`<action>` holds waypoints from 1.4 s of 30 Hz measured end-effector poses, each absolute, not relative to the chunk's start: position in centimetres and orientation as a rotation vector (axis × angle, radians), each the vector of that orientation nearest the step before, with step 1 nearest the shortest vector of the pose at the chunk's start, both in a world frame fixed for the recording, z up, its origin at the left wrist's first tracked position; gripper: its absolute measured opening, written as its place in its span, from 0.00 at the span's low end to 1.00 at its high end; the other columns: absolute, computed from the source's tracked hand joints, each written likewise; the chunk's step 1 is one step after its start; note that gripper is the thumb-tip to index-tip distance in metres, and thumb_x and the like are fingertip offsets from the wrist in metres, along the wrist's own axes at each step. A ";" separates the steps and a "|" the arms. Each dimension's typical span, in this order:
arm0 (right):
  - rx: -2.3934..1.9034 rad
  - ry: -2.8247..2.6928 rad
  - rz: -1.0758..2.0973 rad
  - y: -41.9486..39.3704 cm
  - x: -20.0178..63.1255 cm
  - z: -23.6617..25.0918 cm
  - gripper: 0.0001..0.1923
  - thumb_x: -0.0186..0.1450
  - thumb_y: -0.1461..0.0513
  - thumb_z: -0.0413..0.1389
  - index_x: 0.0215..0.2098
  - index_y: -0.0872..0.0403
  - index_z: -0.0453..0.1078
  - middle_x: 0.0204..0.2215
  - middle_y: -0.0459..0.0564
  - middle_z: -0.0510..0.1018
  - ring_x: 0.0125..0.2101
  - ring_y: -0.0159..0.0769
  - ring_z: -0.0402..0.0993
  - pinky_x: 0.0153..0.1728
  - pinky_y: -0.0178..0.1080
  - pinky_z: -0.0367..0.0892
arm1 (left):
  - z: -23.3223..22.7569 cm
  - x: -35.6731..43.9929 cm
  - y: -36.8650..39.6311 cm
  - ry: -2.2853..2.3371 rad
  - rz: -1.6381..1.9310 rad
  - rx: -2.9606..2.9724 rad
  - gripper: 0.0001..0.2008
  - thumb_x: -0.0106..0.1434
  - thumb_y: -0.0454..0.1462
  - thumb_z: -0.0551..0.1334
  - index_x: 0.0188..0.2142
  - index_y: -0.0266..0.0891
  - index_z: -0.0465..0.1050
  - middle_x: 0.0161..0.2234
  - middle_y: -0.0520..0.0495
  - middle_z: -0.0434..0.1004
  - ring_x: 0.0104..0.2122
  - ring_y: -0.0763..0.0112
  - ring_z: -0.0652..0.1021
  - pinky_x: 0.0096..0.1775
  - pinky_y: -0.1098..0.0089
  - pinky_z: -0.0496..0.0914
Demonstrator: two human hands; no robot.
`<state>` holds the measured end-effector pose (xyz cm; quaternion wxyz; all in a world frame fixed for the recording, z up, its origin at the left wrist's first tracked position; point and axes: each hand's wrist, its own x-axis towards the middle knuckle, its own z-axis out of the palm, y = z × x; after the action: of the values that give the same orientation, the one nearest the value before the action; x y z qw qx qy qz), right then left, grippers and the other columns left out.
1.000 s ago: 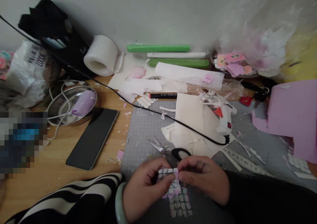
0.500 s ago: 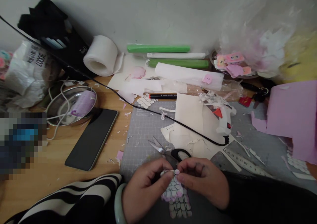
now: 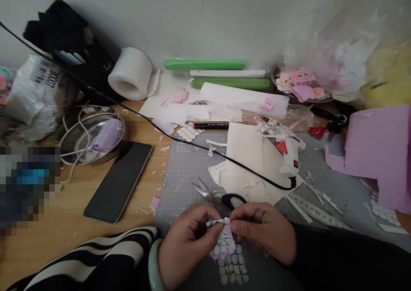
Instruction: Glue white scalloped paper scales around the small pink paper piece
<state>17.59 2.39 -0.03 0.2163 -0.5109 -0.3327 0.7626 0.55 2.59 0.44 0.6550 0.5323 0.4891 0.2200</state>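
My left hand (image 3: 192,239), with a pale green bangle at the wrist, is closed around a small piece patterned with white rounded cells, dark outlines and pink edges (image 3: 224,243). Its upper edge is folded over near the thumb. My right hand (image 3: 263,230) pinches the right side of that same piece; its fingertips are partly hidden. Just below, a second cell-patterned piece (image 3: 233,265) lies on the grey cutting mat (image 3: 186,166). Beyond my fingers rest scissors with black handles (image 3: 231,201), blades spread and pointing left.
A black phone (image 3: 119,181) lies at left, beside a metal bowl (image 3: 120,150) with a purple item inside. A black cord (image 3: 195,143) crosses the mat toward a white hot glue gun (image 3: 290,156). Cream paper (image 3: 244,149), a ruler (image 3: 311,209) and pink sheets (image 3: 379,145) lie about.
The patterned piece has tilted between my hands, and its upper edge now shows more of a fold. My right fingers have shifted slightly along its right side.
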 end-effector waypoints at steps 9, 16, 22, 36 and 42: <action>-1.467 -1.029 2.012 2.4 17.2 0.7 0.08 0.50 0.60 0.57 0.23 0.57 0.67 0.15 0.40 0.65 0.16 0.21 0.57 0.17 0.27 0.52 | 0.7 0.7 2.6 1.115 0.441 1.168 0.09 0.52 0.39 0.56 0.21 0.37 0.61 0.18 0.54 0.59 0.20 0.75 0.61 0.23 0.73 0.57; -1.479 -1.156 1.981 2.2 17.2 0.3 0.06 0.49 0.61 0.55 0.23 0.57 0.66 0.16 0.41 0.64 0.18 0.23 0.58 0.19 0.29 0.55 | 0.8 0.8 2.6 1.114 0.386 1.252 0.09 0.52 0.38 0.56 0.20 0.37 0.62 0.18 0.53 0.61 0.20 0.75 0.62 0.23 0.73 0.57; -1.527 -1.174 1.973 2.1 17.0 0.4 0.07 0.48 0.60 0.55 0.22 0.57 0.66 0.15 0.40 0.63 0.16 0.22 0.56 0.17 0.28 0.53 | 0.8 0.8 2.5 1.120 0.366 1.305 0.08 0.52 0.37 0.56 0.20 0.37 0.61 0.18 0.53 0.61 0.21 0.75 0.62 0.23 0.74 0.56; -1.467 -1.229 2.004 2.2 17.5 0.7 0.08 0.51 0.59 0.55 0.24 0.58 0.68 0.16 0.41 0.63 0.18 0.24 0.56 0.19 0.29 0.53 | 1.1 0.2 2.6 0.986 0.391 1.225 0.15 0.59 0.43 0.52 0.21 0.35 0.64 0.19 0.53 0.60 0.21 0.75 0.62 0.25 0.74 0.57; -1.438 -1.208 2.018 2.3 17.7 1.1 0.07 0.50 0.60 0.56 0.22 0.57 0.67 0.15 0.40 0.64 0.18 0.24 0.57 0.20 0.30 0.54 | 1.1 0.1 2.8 0.937 0.401 1.166 0.16 0.59 0.44 0.53 0.21 0.36 0.64 0.19 0.54 0.59 0.21 0.76 0.60 0.24 0.75 0.56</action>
<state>17.71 2.34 1.10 0.1915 -0.5119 -0.4300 0.7186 0.09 2.76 1.11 0.7149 0.5266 0.4229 0.1811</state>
